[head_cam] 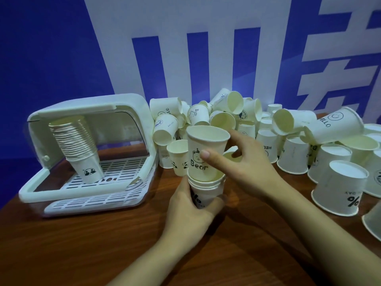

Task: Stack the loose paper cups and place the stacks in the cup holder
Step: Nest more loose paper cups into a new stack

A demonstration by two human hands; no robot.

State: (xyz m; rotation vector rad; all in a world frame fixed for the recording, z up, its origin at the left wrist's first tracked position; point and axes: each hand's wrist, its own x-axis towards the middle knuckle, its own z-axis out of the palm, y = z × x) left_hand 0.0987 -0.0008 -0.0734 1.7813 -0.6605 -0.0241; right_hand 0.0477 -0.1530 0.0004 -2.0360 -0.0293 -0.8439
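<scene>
My left hand (190, 211) grips a short stack of white paper cups (206, 189) near the table's middle. My right hand (245, 162) pinches a white "Bear" cup (203, 153) by its side and rim, its base sitting inside the top of that stack. The white plastic cup holder (123, 108) stands open at the left, with a tall tilted stack of cups (77, 141) leaning inside on its slatted tray. A heap of loose cups (222, 114) lies behind my hands.
Loose cups, many upside down (340, 190), spread over the right side of the brown wooden table (103, 244). A blue and white wall (61, 48) rises right behind the table. The holder's tray (99, 201) juts forward at the lower left.
</scene>
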